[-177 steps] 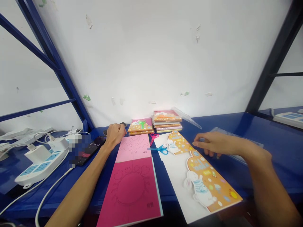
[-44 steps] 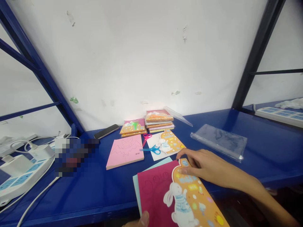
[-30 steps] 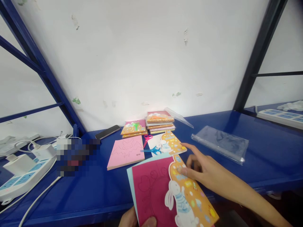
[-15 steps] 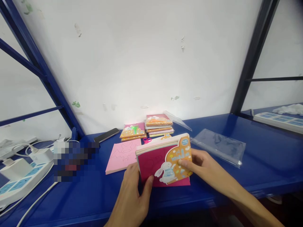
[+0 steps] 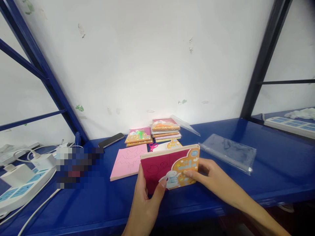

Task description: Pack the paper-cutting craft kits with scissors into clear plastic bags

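Between my two hands a thick paper pad (image 5: 157,167) is held upright, with a dark pink front sheet and an orange bunny-printed cover card at its right side. My left hand (image 5: 147,196) grips its lower left edge, thumb on the front. On the right edge, my right hand (image 5: 206,172) pinches the pad with the thumb over the orange card. Behind the pad lies a pink pad with line drawings (image 5: 129,160). Pink scissors (image 5: 153,146) rest beside a white pad with an orange corner (image 5: 173,144), which is partly hidden.
Wrapped pads are stacked (image 5: 166,129) by the wall, beside a smaller pile (image 5: 138,137). A clear plastic sleeve (image 5: 228,152) lies at right, another (image 5: 185,125) leans behind. A phone (image 5: 111,140) and a power strip with cables (image 5: 19,188) are at left.
The dark pink sheet that stuck out at the bottom is now level with the rest of the pad. My left hand has shifted right and its thumb lies further over the front.
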The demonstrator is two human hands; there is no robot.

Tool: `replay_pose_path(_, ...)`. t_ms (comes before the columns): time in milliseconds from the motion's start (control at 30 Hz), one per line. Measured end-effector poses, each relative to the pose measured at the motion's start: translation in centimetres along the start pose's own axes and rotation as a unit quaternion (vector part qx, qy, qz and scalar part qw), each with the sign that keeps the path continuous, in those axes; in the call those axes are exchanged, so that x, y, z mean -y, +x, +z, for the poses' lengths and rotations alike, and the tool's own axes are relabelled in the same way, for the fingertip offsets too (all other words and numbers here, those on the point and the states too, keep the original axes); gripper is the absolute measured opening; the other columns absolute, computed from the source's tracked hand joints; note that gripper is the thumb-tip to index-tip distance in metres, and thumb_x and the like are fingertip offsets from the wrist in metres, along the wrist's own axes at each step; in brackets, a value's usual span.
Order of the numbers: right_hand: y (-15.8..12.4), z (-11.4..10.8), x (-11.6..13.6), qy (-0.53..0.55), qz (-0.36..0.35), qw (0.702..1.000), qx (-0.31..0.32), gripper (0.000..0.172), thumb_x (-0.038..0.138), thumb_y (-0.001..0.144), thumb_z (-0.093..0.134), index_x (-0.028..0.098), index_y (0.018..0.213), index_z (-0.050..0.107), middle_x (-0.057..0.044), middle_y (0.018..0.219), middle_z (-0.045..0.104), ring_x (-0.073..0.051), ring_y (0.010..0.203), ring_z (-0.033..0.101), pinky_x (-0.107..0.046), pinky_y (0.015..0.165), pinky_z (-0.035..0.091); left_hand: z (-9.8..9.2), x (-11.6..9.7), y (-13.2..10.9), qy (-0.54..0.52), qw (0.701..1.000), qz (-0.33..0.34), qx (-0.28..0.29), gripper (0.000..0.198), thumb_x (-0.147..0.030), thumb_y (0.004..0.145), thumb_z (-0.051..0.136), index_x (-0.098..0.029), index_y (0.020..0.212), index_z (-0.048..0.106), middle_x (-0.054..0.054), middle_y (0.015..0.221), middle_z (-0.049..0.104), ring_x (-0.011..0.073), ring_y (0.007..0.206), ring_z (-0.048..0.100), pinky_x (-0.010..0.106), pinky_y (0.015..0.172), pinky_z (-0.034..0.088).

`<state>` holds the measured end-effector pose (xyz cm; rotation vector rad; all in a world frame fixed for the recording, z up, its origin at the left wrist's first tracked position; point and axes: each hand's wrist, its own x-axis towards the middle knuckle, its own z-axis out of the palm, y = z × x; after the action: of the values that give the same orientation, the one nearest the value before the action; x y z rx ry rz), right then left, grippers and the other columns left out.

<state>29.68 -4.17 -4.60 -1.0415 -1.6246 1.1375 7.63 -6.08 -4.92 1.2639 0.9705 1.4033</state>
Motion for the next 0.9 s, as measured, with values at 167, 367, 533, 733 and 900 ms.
replay_pose_path(167, 0.0, 0.5, -0.1, -0.020, -0.005, 1.000, -0.019, 0.037, 0.052, 0.092, 0.069, 0.020, 0.109, 0.076, -0.007, 0.118, 0.078, -0.032, 0.105, 0.073, -0.043, 0.092, 0.059, 0.1, 0.4, 0.3, 0.066, 0.998, 0.018, 0.005, 0.066, -0.042, 0.084, 0.077, -0.017, 0.140, 0.054, 0.016, 0.135, 0.069, 0.0335, 0.121, 0.067, 0.043, 0.102, 0.055)
replay_pose_path(367, -0.2, 0.1, 0.3, -0.108, -0.020, 0.994, -0.018, 0.037, 0.052, 0.094, 0.066, 0.022, 0.111, 0.078, -0.006, 0.117, 0.078, -0.033, 0.109, 0.071, -0.043, 0.099, 0.054, 0.1, -0.2, 1.4, 0.078, 0.996, -0.029, -0.019, 0.050, -0.042, 0.071, 0.087, -0.012, 0.109, 0.073, 0.014, 0.106, 0.081, 0.0339, 0.096, 0.077, 0.041, 0.083, 0.063)
replay_pose_path(533, -1.1, -1.5, 1.9, -0.230, -0.047, 0.972, 0.009, 0.036, 0.054, 0.095, 0.063, 0.028, 0.118, 0.077, -0.004, 0.123, 0.076, -0.033, 0.112, 0.069, -0.044, 0.100, 0.052, 0.8, -1.1, 1.1, 0.070, 0.997, -0.006, -0.014, 0.042, -0.037, 0.067, 0.090, -0.016, 0.102, 0.080, 0.011, 0.104, 0.082, 0.0330, 0.097, 0.077, 0.039, 0.087, 0.062)
replay_pose_path(733, -2.9, -10.0, 2.3, -0.338, -0.032, 0.914, -0.221, 0.041, 0.059, 0.100, 0.047, 0.028, 0.106, 0.074, -0.009, 0.105, 0.078, -0.034, 0.105, 0.070, -0.045, 0.095, 0.049, 1.0, -0.9, 0.8, 0.079, 0.997, -0.006, -0.024, 0.038, -0.039, 0.067, 0.089, -0.017, 0.097, 0.082, 0.010, 0.099, 0.083, 0.0344, 0.095, 0.078, 0.041, 0.085, 0.063)
replay_pose_path(900, -3.0, -14.6, -0.9, -0.458, 0.040, 0.864, -0.204, 0.028, 0.046, 0.099, 0.052, 0.025, 0.099, 0.071, -0.010, 0.090, 0.077, -0.032, 0.083, 0.071, -0.042, 0.072, 0.046, 0.4, -0.9, 0.8, 0.074, 0.996, -0.021, -0.045, 0.040, -0.041, 0.065, 0.090, -0.015, 0.095, 0.081, 0.010, 0.097, 0.083, 0.0342, 0.093, 0.078, 0.039, 0.083, 0.064)
